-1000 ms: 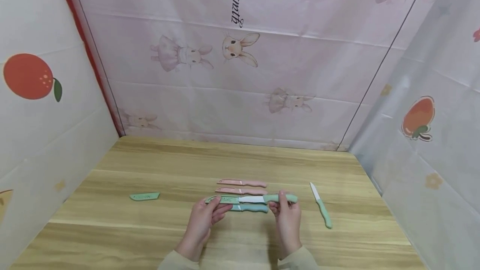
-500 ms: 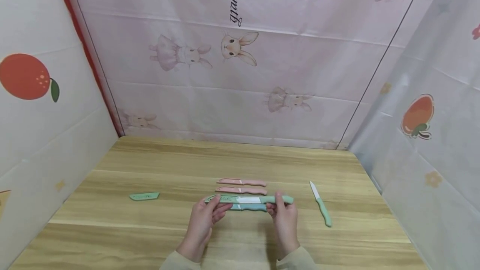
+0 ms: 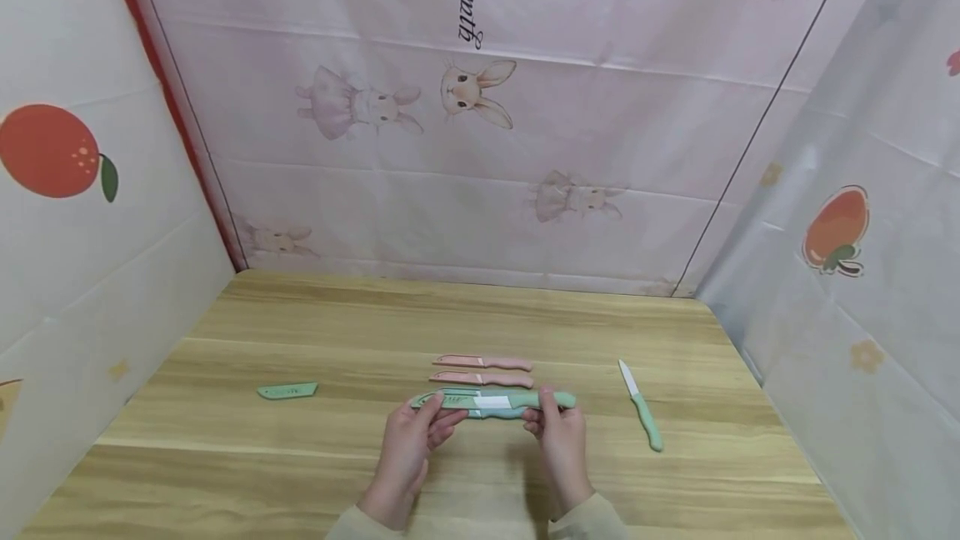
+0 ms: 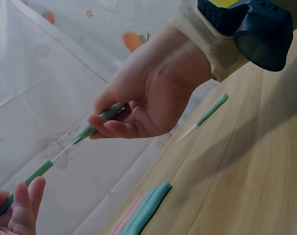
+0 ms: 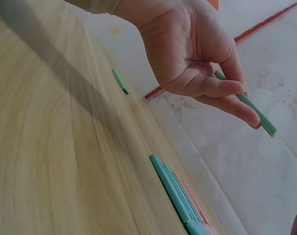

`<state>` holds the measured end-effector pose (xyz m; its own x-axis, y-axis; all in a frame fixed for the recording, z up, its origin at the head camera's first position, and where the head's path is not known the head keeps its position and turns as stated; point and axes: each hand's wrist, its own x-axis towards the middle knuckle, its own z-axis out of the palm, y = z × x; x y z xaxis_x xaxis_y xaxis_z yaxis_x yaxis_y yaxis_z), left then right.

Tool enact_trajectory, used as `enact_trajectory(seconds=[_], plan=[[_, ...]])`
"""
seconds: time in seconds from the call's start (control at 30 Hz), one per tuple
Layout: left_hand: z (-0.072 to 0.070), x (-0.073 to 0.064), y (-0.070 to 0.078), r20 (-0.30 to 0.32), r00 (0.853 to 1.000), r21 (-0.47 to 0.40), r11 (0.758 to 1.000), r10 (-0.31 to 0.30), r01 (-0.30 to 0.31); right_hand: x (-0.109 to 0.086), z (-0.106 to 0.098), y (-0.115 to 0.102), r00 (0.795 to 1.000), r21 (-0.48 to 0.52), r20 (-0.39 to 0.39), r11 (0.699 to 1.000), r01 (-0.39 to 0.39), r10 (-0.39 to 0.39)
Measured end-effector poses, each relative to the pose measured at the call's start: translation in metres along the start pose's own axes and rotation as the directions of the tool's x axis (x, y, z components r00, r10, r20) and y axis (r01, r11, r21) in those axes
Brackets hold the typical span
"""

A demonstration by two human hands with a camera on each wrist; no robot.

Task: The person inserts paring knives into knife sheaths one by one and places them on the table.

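In the head view, my left hand (image 3: pixel 403 447) pinches a green knife sheath (image 3: pixel 452 401) between thumb and fingers. My right hand (image 3: pixel 562 444) grips the green handle of a paring knife (image 3: pixel 534 399). The front of the blade is inside the sheath, and a white stretch of it shows between sheath and handle. Both are held level above the table. The left wrist view has the right hand (image 4: pixel 153 85) in its middle, fingers curled round the handle. From the right wrist view, the left hand (image 5: pixel 197 58) is seen holding the sheath, whose far end the palm hides.
Two sheathed pink knives (image 3: pixel 483 379) lie just beyond my hands, with sheathed blue knives (image 3: pixel 504 413) partly hidden beneath the held knife. A bare green knife (image 3: pixel 642 408) lies to the right, a loose green sheath (image 3: pixel 288 391) to the left. Printed curtains (image 3: pixel 465 232) surround the wooden table (image 3: pixel 187 457).
My right hand has moved left with the green knife, so less of the blade shows outside the sheath. The left hand has stayed nearly in place.
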<state>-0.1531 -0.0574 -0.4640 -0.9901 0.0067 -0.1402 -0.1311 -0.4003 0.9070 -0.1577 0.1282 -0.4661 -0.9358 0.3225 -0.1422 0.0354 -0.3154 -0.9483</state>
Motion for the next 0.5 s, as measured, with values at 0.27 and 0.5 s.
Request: enact_trajectory(seconds=[0.27,0.5], plan=[[0.0019,0.0006,-0.0034,-0.029,0.999,-0.026,1.000,-0.017,0.016,-0.0007,0.0005,0.0000,1.000,-0.030,0.011,0.999,-0.016,0.016],[0.0043,0.0009,-0.0037,-0.047,0.999,-0.025,0.999,-0.026,0.025,-0.0029,0.0041,0.0023,1.000,-0.006,0.002,1.000,-0.001,0.001]])
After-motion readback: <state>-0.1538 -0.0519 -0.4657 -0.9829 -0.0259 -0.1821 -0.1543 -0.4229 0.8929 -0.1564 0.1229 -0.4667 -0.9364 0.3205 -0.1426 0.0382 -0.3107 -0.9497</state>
